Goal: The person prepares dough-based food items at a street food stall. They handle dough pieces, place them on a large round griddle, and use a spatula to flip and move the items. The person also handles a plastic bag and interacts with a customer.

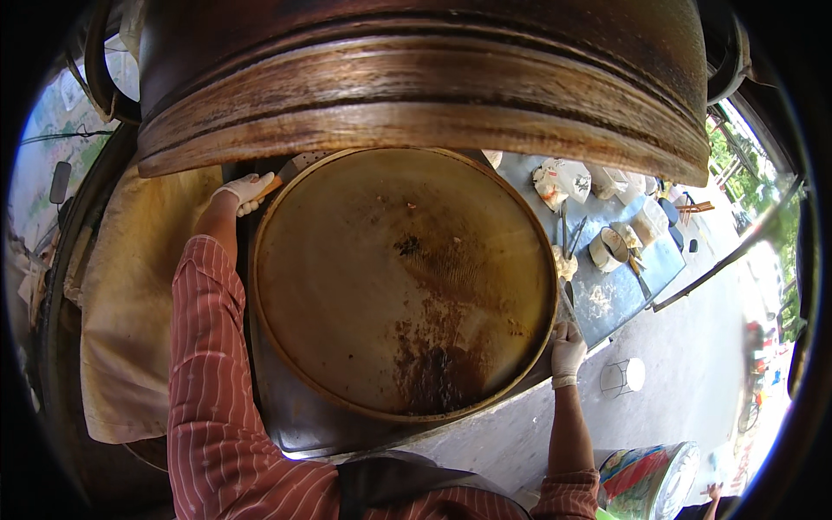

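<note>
In front of me lies a wide round griddle pan [338, 273] with a low rim, its surface browned and stained with dark burnt patches. My left hand [244, 193], in a pale glove, grips a wooden handle [268, 188] beside the pan's upper left rim. The metal part of that tool is partly hidden under the lid. My right hand [568, 354], gloved too, is closed at the pan's lower right rim; whether it holds a tool or the edge there is unclear. Overhead hangs a large drum-shaped lid [422, 84], hiding the pan's far side.
A metal side table [604, 318] on the right bears tongs [572, 235], a metal cup [609, 249], plastic bags [572, 179] and a spatula [640, 276]. A tan cloth [143, 312] drapes at left. A printed bucket [643, 481] stands lower right, near another person's hand [714, 491].
</note>
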The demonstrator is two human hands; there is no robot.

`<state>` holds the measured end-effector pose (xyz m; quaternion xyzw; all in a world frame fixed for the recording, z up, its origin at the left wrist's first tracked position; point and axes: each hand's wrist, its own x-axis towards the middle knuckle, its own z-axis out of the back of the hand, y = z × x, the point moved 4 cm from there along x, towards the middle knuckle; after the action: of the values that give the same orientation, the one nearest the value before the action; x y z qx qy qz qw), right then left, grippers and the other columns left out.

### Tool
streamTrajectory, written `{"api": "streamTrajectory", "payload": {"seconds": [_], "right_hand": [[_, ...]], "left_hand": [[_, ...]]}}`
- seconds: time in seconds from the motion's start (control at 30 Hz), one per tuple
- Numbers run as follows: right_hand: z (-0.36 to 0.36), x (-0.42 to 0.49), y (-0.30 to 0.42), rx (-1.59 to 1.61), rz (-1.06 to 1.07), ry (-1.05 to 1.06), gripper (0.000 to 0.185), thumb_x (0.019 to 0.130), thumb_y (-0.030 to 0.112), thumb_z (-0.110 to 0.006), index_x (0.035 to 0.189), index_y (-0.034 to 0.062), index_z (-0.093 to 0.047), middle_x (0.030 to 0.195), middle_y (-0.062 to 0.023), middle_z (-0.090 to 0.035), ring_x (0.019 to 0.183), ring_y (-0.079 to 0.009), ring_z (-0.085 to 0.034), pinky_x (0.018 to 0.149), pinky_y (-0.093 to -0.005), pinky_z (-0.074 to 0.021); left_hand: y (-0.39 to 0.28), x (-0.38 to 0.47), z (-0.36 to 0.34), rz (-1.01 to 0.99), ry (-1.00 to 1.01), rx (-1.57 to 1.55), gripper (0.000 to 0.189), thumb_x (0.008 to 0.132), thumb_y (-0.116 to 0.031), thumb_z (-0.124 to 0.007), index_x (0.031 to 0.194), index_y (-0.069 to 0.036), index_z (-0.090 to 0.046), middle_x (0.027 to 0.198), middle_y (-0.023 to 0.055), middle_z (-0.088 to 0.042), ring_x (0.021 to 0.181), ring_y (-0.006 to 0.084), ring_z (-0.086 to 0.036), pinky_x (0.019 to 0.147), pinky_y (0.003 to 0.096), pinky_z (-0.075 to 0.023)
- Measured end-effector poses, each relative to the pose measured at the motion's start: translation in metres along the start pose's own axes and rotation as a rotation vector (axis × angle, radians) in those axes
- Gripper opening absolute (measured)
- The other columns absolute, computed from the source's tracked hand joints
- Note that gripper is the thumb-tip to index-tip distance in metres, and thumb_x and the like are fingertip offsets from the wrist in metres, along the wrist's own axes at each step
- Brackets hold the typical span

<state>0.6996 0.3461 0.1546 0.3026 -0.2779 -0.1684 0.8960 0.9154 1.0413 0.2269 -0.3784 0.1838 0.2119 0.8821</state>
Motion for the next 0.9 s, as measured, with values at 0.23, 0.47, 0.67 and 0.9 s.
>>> {"api": "streamTrajectory", "payload": {"seconds": [0.23, 0.47, 0.67, 0.9], "right_hand": [[0.002, 0.001, 0.005, -0.039, -0.027, 0.02, 0.024, 0.094, 0.023, -0.057, 0.082, 0.0074, -0.071, 0.077, -0.0163, -0.069, 0.071, -0.0292, -0.069, 0.067, -0.0376, -0.0518], [0.004, -0.002, 0.005, -0.072, -0.113, 0.029, 0.027, 0.092, 0.026, -0.058, 0.076, 0.0048, -0.064, 0.07, -0.0212, -0.06, 0.062, -0.0313, -0.063, 0.061, -0.041, -0.0485], [0.004, -0.001, 0.005, -0.119, -0.076, 0.058, 0.026, 0.093, 0.03, -0.055, 0.083, 0.0082, -0.065, 0.078, -0.0203, -0.065, 0.076, -0.0397, -0.065, 0.067, -0.0467, -0.0505], [0.002, -0.001, 0.006, -0.132, -0.104, 0.077, 0.025, 0.094, 0.03, -0.055, 0.089, 0.0093, -0.067, 0.082, -0.0181, -0.067, 0.08, -0.0379, -0.066, 0.07, -0.0446, -0.0519]], "left_hand": [[0.015, 0.051, 0.001, -0.274, -0.306, 0.364, 0.048, 0.098, -0.051, -0.043, 0.108, -0.006, -0.055, 0.073, 0.0138, -0.062, 0.06, 0.0279, -0.059, 0.053, 0.0413, -0.047], [0.013, 0.12, -0.002, -0.733, -0.457, 0.861, 0.072, 0.082, 0.003, -0.063, 0.147, -0.013, -0.04, 0.13, 0.0231, -0.055, 0.111, 0.0422, -0.057, 0.092, 0.047, -0.0479], [-0.033, 0.135, -0.012, -0.312, -0.185, 0.49, 0.055, 0.106, -0.042, -0.028, 0.14, -0.003, -0.047, 0.128, 0.0216, -0.058, 0.117, 0.0393, -0.056, 0.098, 0.0467, -0.0434], [-0.062, 0.1, -0.012, -0.209, -0.139, 0.57, 0.073, 0.1, -0.062, -0.023, 0.149, -0.009, -0.036, 0.154, 0.0144, -0.035, 0.136, 0.0383, -0.04, 0.106, 0.0518, -0.0403]]}}
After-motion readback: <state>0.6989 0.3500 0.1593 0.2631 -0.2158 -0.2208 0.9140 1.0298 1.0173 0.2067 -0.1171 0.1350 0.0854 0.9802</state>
